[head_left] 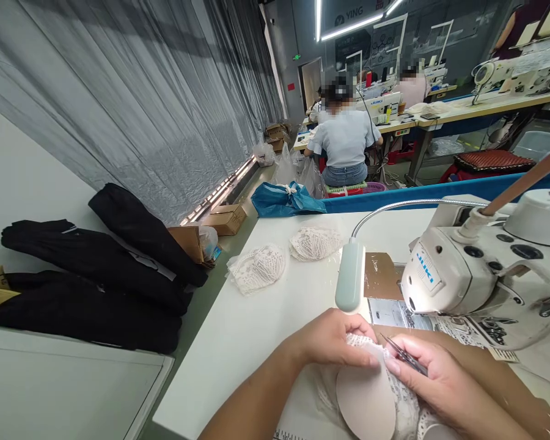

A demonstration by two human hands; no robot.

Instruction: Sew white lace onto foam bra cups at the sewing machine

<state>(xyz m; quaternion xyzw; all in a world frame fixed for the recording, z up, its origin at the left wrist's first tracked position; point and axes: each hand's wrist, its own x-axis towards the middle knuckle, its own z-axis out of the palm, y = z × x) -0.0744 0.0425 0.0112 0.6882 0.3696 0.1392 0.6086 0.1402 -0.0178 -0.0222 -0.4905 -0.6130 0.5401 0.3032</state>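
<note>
A padded cup (366, 397) with a smooth beige face is in the person's hands, low in the view, just in front of the sewing machine (458, 269) and over the near part of the counter (220, 342). White lace (406, 394) runs along its top edge and down its right side. The left hand (337, 342) has its grip pinching the top edge of the cup, thumb on the beige face and fingers behind. The right hand (433, 370) has its grip closed around a pointed metal tool (406, 355) — the tips aim up and left — while its thumb presses the lace at the cup's edge. Part of another beige piece (437, 431) shows at the bottom edge, below the right wrist.

A pale green lamp head (351, 278) on a bendable metal neck hangs just above the left hand. Beyond it, a brown sheet (381, 275) lies beside the machine's metal plate (387, 311). Farther left on the counter are two lace cups, a nearer one (259, 269) and a farther one (317, 242), close together.

Past the counter's far end sits a blue bag (288, 198), knotted at the top. Cardboard boxes (224, 219) stand on the floor to the left, near dark garments (91, 275). Farther back, a person in a light shirt (346, 140) sits facing away.
</note>
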